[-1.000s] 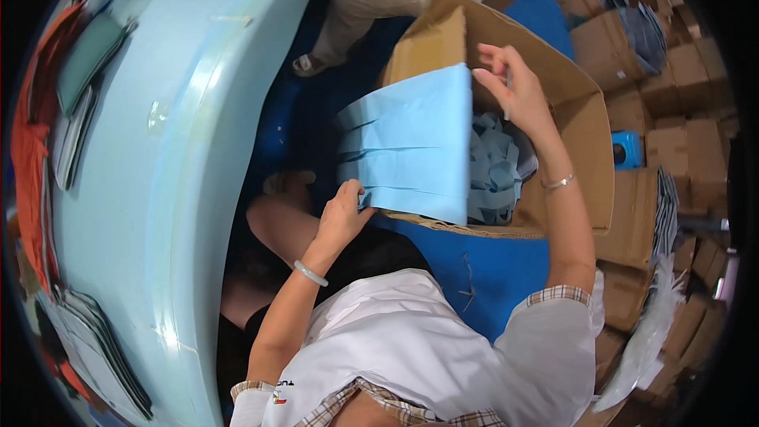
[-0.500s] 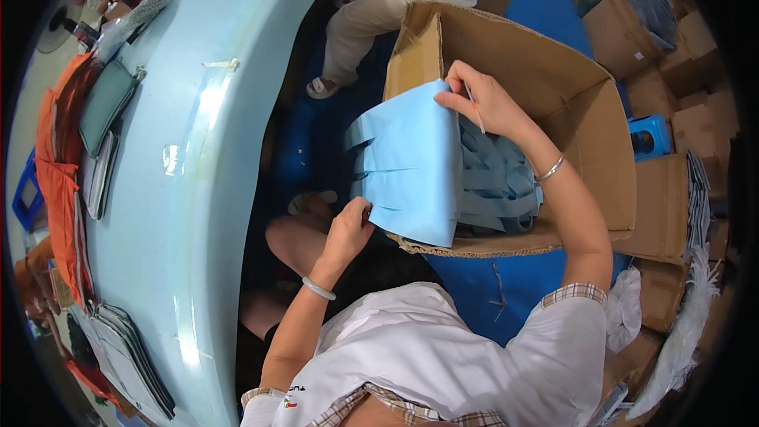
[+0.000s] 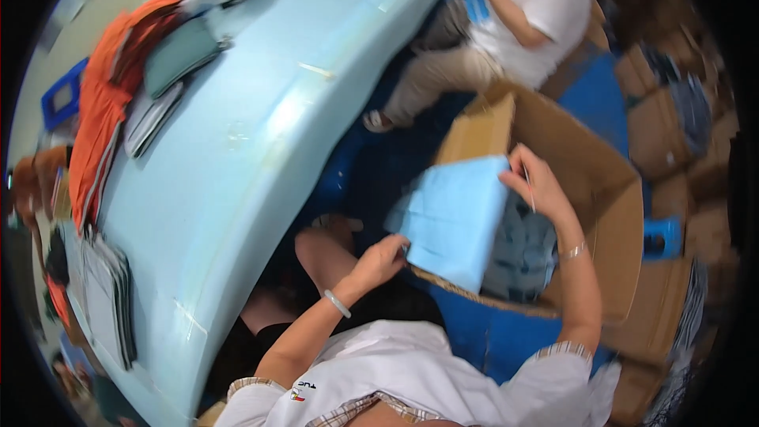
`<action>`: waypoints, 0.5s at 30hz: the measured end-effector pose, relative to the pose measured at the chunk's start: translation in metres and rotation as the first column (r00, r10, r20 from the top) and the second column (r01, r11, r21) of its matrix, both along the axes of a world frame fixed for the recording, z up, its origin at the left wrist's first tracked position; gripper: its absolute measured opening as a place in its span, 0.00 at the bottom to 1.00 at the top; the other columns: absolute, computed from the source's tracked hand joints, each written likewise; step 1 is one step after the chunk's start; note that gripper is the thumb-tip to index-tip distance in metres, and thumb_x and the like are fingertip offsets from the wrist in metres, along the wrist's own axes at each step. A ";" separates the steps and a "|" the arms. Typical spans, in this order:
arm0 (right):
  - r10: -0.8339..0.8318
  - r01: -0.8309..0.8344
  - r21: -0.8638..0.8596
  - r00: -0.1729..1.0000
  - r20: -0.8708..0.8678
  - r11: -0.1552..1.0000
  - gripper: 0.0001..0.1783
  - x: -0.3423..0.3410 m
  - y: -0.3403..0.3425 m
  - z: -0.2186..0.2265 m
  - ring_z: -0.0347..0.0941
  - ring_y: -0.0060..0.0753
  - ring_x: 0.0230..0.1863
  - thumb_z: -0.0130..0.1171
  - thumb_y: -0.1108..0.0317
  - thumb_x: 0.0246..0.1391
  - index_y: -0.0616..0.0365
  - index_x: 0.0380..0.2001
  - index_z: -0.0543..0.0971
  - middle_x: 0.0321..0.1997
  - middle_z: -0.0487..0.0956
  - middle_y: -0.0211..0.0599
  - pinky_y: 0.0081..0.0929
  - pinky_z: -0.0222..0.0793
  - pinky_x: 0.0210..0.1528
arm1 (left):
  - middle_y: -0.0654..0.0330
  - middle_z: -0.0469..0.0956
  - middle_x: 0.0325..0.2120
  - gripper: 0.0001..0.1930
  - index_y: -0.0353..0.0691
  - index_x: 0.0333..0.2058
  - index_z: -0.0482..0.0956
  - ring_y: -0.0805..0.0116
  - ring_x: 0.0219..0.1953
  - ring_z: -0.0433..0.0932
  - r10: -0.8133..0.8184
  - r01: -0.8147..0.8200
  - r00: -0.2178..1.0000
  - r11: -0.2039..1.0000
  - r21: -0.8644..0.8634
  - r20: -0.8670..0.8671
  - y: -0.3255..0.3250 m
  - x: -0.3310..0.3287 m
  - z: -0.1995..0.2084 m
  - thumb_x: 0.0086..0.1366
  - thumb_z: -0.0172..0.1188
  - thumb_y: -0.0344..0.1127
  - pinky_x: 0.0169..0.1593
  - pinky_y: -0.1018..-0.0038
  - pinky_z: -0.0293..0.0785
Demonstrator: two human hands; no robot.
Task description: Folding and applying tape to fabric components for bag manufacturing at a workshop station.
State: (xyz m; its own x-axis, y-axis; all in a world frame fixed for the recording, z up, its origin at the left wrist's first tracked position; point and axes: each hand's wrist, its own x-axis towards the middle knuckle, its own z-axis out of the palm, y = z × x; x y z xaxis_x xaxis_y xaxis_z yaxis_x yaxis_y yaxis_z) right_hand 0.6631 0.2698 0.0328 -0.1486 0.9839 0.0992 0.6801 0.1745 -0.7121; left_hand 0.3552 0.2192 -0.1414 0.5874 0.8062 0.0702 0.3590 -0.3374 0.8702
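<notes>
One light-blue sheet (image 3: 455, 217) slants over the carton's edge (image 3: 609, 225); I see the left hand (image 3: 382, 259) gripping its lower-left edge, the right hand (image 3: 542, 185) its upper-right corner.

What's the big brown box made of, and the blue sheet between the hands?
The box looks like cardboard: plain brown, matte, with stiff folded flaps. The light-blue sheet seems thin, smooth and mostly matte, perhaps fabric or nonwoven cloth; blur leaves that open.
</notes>
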 end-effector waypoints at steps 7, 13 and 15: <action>-0.069 0.069 0.006 0.993 0.091 0.998 0.16 -0.007 -0.016 0.006 0.66 0.37 0.27 0.63 0.69 0.49 0.60 0.26 0.64 0.23 0.69 0.39 0.28 0.67 0.35 | 0.51 0.75 0.35 0.21 0.38 0.46 0.68 0.52 0.37 0.77 -0.050 0.047 0.995 0.998 -0.028 -0.086 -0.015 -0.020 -0.006 0.53 0.63 0.28 0.41 0.64 0.75; -0.179 0.137 0.181 0.954 0.239 0.974 0.13 -0.044 -0.039 0.051 0.69 0.45 0.29 0.62 0.72 0.49 0.63 0.29 0.67 0.31 0.74 0.43 0.31 0.68 0.36 | 0.53 0.75 0.33 0.19 0.37 0.46 0.70 0.58 0.33 0.76 0.021 -0.024 0.997 0.999 -0.027 -0.078 -0.024 -0.050 -0.012 0.56 0.62 0.30 0.38 0.68 0.75; -0.227 0.187 0.179 0.944 0.240 0.966 0.12 -0.058 -0.049 0.061 0.70 0.44 0.29 0.62 0.73 0.48 0.64 0.30 0.67 0.33 0.75 0.43 0.31 0.68 0.36 | 0.52 0.75 0.33 0.18 0.37 0.46 0.71 0.57 0.34 0.77 0.043 -0.045 0.997 0.998 -0.037 -0.065 -0.025 -0.059 -0.017 0.57 0.62 0.30 0.38 0.68 0.75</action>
State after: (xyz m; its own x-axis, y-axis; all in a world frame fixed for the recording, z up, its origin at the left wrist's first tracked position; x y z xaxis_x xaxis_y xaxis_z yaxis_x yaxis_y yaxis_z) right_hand 0.6053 0.2205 0.0935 0.0164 0.9717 0.2355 0.8683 0.1030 -0.4853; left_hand 0.2962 0.1937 -0.1586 0.5538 0.8326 0.0021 0.4283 -0.2870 0.8569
